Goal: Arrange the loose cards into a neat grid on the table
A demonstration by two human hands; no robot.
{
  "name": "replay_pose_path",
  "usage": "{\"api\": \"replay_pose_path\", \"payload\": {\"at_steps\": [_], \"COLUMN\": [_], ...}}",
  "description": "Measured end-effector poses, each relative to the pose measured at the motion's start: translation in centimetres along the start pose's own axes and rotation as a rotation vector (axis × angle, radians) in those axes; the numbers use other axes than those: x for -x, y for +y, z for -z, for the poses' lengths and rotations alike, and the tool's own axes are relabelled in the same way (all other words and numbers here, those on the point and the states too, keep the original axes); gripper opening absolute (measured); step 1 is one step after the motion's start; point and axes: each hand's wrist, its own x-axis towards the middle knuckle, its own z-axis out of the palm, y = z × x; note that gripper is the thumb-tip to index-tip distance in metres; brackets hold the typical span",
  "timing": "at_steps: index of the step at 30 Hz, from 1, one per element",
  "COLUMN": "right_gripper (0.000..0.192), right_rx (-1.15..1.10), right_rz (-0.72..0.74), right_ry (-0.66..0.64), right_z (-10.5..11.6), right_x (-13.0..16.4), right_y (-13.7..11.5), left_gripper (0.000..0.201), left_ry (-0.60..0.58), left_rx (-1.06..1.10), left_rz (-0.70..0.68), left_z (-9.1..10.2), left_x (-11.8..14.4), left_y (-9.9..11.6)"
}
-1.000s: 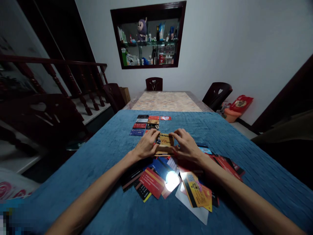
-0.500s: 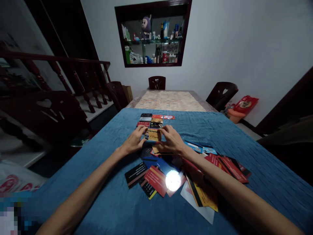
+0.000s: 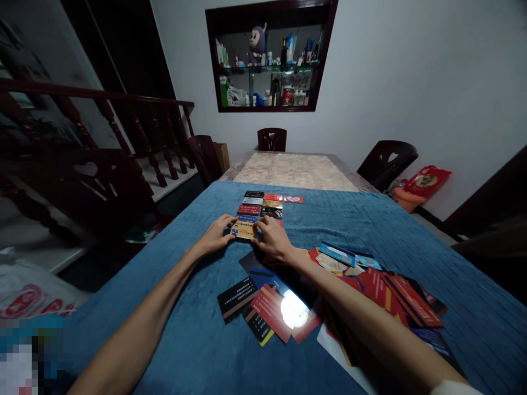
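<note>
- Gold VIP card point(image 3: 244, 231): rectangular; dark lettering point(image 3: 244, 224) along top, small printed figure point(image 3: 235, 230) at left end.
- Left hand point(image 3: 217, 233), right hand point(image 3: 272, 238): gripping opposite ends.

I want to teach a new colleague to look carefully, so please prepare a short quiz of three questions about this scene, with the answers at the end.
1. True or false: the left hand and the right hand both touch the gold card.
2. Which colour is the cloth below the hands? A) white; B) blue; C) red.
3. Fill the gap: beyond the hands, the rightmost card shows a white ____.

Key: 1. True. 2. B. 3. heart.
</note>
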Motion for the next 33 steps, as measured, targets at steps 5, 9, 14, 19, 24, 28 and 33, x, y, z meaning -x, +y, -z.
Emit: {"api": "replay_pose_path", "payload": {"at_steps": [5,9,14,19,24,28,33], "right_gripper": [0.019,0.017,0.017,0.019,0.018,0.018,0.021], "right_rx": [-0.01,-0.011,-0.009,-0.007,-0.028,-0.045,-0.065], "right_rz": [-0.023,-0.05,-0.09,-0.106,-0.108,-0.092,-0.109], "right_ry": [-0.035,-0.051,-0.061,-0.091,-0.113,-0.103,-0.111], "right_z": [-0.8,-1.2,-1.2,-1.3,-1.7,-1.9,-2.0], "right_x": [-0.7,-1.0,-1.1,-1.1,-1.2,-1.3,-1.3], "right_y": [-0.4,-0.8,-1.2,-1.3,-1.0,-0.8,-0.7], "left_gripper": [0.041,0.038,0.033,0.025,0.02,0.019,0.02], "left_ry": [-0.02,-0.015,-0.01,-0.039,-0.042,-0.043,-0.031], "left_rx": [-0.024,-0.028,-0.039,-0.063,-0.108,-0.113,-0.127], "left_rz": [0.019,0.042,0.056,0.064,0.056,0.06,0.081], "left_z": [-0.1,-0.3,-0.5,-0.6,-0.6,-0.5,-0.5], "left_x": [0.0,0.1,0.2,0.3,0.4,0.4,0.5], "left_y": [-1.2,-1.9,-2.2,-2.2,-2.2,-2.0,-1.9]}}
